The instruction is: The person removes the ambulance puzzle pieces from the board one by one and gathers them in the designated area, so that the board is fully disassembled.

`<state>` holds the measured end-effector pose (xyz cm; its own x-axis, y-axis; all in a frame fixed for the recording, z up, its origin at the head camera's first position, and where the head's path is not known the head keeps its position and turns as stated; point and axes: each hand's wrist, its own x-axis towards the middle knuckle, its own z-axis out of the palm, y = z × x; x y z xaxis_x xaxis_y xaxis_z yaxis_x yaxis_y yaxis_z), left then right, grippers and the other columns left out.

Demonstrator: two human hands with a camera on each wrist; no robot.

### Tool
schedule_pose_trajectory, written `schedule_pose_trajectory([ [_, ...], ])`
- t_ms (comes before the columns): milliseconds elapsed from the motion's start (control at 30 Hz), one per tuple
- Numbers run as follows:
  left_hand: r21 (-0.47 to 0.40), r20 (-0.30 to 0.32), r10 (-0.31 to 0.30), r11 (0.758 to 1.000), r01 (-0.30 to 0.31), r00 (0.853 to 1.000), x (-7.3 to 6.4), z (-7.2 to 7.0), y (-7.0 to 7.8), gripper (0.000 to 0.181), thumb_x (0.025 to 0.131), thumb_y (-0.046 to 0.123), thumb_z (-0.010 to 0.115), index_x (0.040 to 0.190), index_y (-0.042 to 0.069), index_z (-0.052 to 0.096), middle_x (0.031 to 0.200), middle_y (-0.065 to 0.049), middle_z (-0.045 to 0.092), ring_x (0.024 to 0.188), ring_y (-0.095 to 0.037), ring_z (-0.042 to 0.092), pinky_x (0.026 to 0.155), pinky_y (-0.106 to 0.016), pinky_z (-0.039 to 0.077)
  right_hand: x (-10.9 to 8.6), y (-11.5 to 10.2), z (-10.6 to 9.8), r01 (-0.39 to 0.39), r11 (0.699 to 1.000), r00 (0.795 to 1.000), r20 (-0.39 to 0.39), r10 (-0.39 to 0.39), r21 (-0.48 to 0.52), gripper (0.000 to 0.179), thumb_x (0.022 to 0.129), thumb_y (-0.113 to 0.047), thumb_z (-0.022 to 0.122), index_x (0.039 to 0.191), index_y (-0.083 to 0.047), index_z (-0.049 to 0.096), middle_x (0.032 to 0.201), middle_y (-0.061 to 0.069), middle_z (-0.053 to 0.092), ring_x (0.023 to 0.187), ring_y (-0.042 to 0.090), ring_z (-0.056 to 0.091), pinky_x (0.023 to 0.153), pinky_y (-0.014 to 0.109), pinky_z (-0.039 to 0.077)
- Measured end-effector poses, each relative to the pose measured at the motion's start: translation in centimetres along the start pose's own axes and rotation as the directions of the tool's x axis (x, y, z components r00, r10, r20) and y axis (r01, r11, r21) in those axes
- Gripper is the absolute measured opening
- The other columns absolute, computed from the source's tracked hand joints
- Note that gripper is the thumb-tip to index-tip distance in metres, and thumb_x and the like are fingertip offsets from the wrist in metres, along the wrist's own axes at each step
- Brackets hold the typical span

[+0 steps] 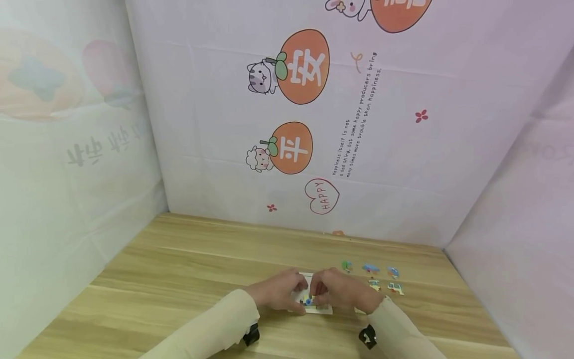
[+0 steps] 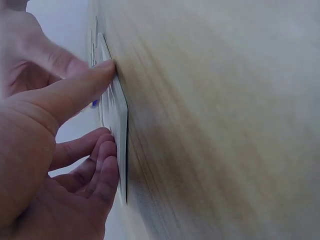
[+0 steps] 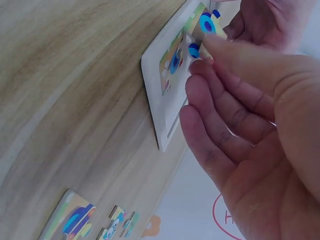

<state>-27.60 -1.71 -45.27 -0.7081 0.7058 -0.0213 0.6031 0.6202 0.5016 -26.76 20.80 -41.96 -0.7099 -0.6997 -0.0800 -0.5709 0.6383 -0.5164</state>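
Observation:
A white puzzle tray (image 1: 325,311) lies on the wooden table between the two hands. My left hand (image 1: 279,290) grips its left side, with the thumb (image 2: 102,70) on the rim and the curled fingertips against the frame. Over the tray, my right hand (image 1: 334,288) pinches a jigsaw piece (image 3: 206,24) with blue round shapes and yellow parts, between thumb and forefinger. Its other fingers are curled beneath. In the right wrist view, a fitted puzzle piece (image 3: 167,75) with a blue round shape sits in the tray. The fingers partly cover the pinched piece.
Several loose jigsaw pieces lie right of the tray, among them a green one (image 1: 347,266), a blue one (image 1: 370,268) and a yellow-white one (image 1: 396,288). A printed white cloth (image 1: 215,124) stands behind the wooden table (image 1: 179,259), with more cloth at both sides.

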Motion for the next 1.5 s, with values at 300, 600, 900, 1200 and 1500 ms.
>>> schedule_pose_trajectory([
  [300,-0.005,-0.006,-0.01,1.0,0.01,1.0,0.0,0.1,0.1,0.055,0.087,0.035,0.088,0.13,0.008,0.066,0.116,0.003,0.06,0.104,-0.004,0.056,0.093,-0.021,0.052,-0.7,-0.2,-1.1,0.038,0.997,0.999,-0.031,-0.036,0.074,0.009,0.099,-0.005,0.071,0.093,-0.011,0.068,0.088,-0.004,0.071,0.076,0.0,0.063,0.069,0.018,0.056],
  [600,0.022,-0.029,-0.009,1.0,0.01,1.0,0.2,0.3,0.1,0.058,0.086,0.034,0.089,0.131,0.006,0.067,0.115,0.003,0.061,0.102,-0.004,0.055,0.096,-0.021,0.052,-4.1,0.8,-3.3,0.014,0.997,0.996,-0.089,-0.007,0.079,0.01,0.099,-0.006,0.071,0.092,-0.01,0.067,0.085,-0.001,0.068,0.072,0.001,0.058,0.064,0.02,0.054],
  [900,0.017,-0.018,-0.017,1.0,0.017,1.0,0.0,0.3,0.2,0.058,0.087,0.034,0.089,0.134,0.007,0.066,0.117,0.003,0.06,0.104,-0.003,0.055,0.097,-0.022,0.052,-10.1,4.6,-4.2,-0.006,1.0,0.984,-0.178,0.011,0.03,0.009,0.098,-0.011,0.073,0.092,-0.014,0.067,0.085,-0.006,0.069,0.076,-0.001,0.06,0.066,0.021,0.055],
  [1200,0.005,-0.009,-0.036,0.999,0.036,0.999,-0.5,-0.1,0.4,0.059,0.088,0.035,0.087,0.136,0.008,0.064,0.118,0.004,0.058,0.106,-0.005,0.055,0.099,-0.024,0.052,-14.4,8.5,-3.9,-0.086,0.996,0.958,-0.273,0.083,-0.002,0.007,0.098,-0.01,0.072,0.093,-0.014,0.068,0.085,-0.006,0.068,0.075,-0.002,0.057,0.064,0.02,0.053],
  [1500,0.014,-0.012,-0.031,0.999,0.031,0.999,-0.3,0.2,0.4,0.059,0.088,0.036,0.087,0.136,0.01,0.064,0.118,0.005,0.058,0.104,-0.004,0.054,0.097,-0.023,0.051,-15.1,10.2,-2.7,-0.148,0.989,0.95,-0.277,0.145,0.008,0.006,0.098,-0.014,0.072,0.093,-0.014,0.068,0.085,-0.007,0.068,0.075,-0.004,0.056,0.065,0.02,0.052],
])
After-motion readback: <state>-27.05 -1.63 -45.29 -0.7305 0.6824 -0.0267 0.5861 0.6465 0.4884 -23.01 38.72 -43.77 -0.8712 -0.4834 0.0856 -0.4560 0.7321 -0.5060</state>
